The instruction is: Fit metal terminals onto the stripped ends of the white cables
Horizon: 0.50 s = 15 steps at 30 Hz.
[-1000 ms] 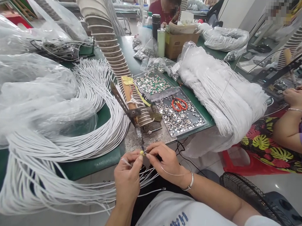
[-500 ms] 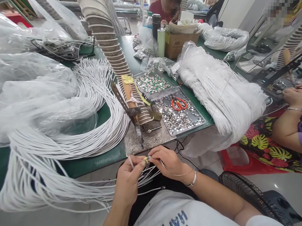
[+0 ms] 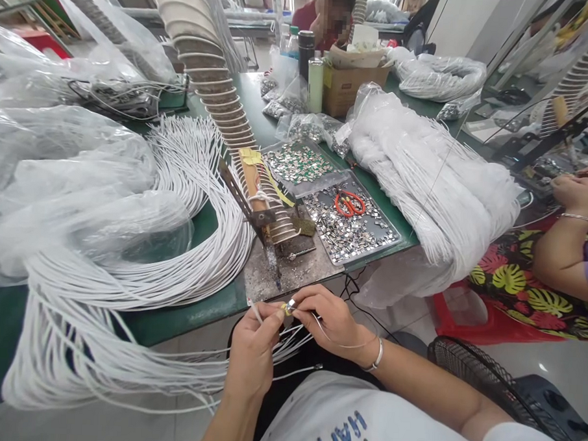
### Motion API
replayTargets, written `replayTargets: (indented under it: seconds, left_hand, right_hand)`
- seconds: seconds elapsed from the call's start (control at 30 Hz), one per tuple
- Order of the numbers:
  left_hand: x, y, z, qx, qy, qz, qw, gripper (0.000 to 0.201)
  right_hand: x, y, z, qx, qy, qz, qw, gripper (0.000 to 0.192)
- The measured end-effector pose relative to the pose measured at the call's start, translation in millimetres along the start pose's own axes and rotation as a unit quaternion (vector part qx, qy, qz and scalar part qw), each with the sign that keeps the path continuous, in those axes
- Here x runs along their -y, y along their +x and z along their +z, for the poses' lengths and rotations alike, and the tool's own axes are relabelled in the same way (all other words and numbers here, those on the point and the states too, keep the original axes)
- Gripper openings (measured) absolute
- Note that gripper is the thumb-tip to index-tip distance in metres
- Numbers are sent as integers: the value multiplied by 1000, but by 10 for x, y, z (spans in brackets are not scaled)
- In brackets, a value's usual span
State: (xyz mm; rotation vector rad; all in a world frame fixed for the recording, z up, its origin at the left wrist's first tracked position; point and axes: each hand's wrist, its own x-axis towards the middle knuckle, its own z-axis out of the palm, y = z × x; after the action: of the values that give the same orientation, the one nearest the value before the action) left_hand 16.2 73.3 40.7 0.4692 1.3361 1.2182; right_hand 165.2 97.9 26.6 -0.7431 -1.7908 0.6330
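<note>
Just in front of the table edge, my left hand is closed in a pinch on a white cable, close to a small yellow part at its end. Facing it, my right hand pinches a small shiny metal connector that meets the yellow part. The fingertips partly hide where the two join. A thin wire runs from my right fingers back toward the wrist. Directly beyond my hands, a soldering iron points downward from its stand, apart from the connector.
A big bundle of white cables curves across the table and my lap. Trays of metal shells and green-and-silver connectors lie beyond, with orange-handled pliers. A ribbed hose hangs over the iron. A co-worker's arm is at right.
The connector end between my fingers showed blue and silver before; now a bright metal face shows there. My hands stay in nearly the same place, and the view has shifted slightly.
</note>
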Motion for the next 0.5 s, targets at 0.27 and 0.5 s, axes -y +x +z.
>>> replayTargets:
  seconds: [0.27, 0.5]
  left_hand:
    - [-52, 66, 65, -19, -13, 43, 999, 28]
    - [-122, 110, 126, -38, -18, 80, 996, 22]
  right_hand:
    - [5, 93, 60, -41, 8, 13, 999, 5]
    - [-13, 219, 102, -61, -14, 12, 998, 8]
